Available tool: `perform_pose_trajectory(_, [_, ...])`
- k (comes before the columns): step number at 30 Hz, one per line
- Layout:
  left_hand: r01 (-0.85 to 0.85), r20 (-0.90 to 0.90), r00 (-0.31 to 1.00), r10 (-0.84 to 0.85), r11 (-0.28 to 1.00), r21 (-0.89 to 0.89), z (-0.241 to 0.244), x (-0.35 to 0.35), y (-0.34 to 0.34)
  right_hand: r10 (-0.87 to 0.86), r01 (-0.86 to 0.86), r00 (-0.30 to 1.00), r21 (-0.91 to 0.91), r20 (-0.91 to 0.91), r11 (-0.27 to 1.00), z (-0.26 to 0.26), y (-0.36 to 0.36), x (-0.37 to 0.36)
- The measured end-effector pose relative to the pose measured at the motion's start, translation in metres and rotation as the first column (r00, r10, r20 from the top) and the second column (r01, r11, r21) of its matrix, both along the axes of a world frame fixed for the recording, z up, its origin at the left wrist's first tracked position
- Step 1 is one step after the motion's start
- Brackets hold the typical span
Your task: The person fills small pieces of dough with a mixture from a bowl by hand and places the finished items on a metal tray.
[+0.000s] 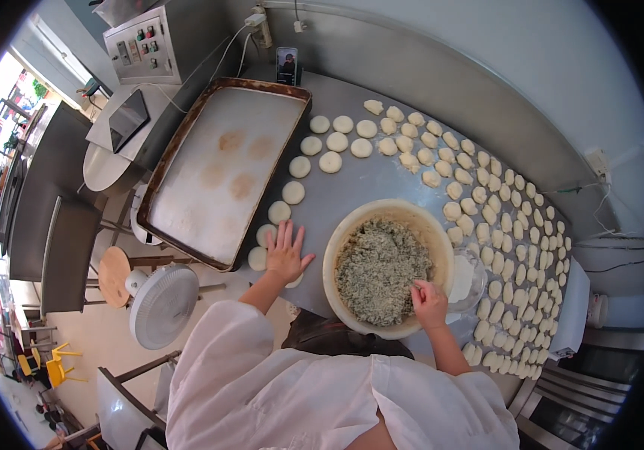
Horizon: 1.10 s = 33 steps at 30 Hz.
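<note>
My left hand (pixel 285 257) lies spread on the metal worktable (pixel 311 236), over part of a row of flat round dough discs (pixel 258 259). At least one disc is partly hidden under it. Close to my body stands a large cream-coloured bowl (pixel 330 247) of greenish-grey, crumbly filling (pixel 384 270). Over the bowl's right side is my right hand (pixel 430 304), its fingers curled together near the filling. Whether a pinch of filling is between them is hidden. More round discs (pixel 330 162) sit beyond the left hand.
Many small dough pieces (pixel 491 214) cover the table's right side. A clear container with white powder (pixel 463 281) adjoins the bowl. At left rests a large baking tray (pixel 215 169) with a browned rim. A phone (pixel 287 64) stands behind it; a white fan (pixel 165 306) is below.
</note>
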<state>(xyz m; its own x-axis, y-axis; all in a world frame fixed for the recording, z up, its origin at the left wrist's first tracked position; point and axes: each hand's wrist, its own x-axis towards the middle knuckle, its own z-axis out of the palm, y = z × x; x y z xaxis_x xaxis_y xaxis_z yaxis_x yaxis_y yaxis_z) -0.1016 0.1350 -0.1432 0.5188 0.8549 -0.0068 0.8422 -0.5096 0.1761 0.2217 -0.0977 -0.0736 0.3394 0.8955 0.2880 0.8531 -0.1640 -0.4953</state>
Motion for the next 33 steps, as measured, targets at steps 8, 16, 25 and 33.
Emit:
perform_pose_trajectory(8, [0.006, 0.117, 0.993, 0.006, 0.995, -0.098, -0.001, -0.005, -0.024, 0.039, -0.039, 0.999, 0.037, -0.020, 0.999, 0.008, 0.004, -0.002])
perform_pose_trajectory(16, [-0.354, -0.066, 0.927, 0.369, 0.802, -0.481, 0.027, -0.039, -0.048, 0.059, -0.059, 0.998, 0.052, -0.004, 0.997, 0.014, 0.002, -0.004])
perform_pose_trajectory(25, [-0.194, 0.133, 0.963, 0.237, 0.942, -0.275, 0.001, -0.002, -0.020, 0.061, -0.061, 0.998, 0.074, -0.001, 0.995, 0.004, 0.000, -0.003])
perform_pose_trajectory(33, [-0.158, 0.202, 0.966, 0.163, 0.987, -0.041, -0.005, 0.005, -0.025, 0.046, -0.046, 0.999, 0.000, -0.009, 0.999, 0.005, -0.001, -0.003])
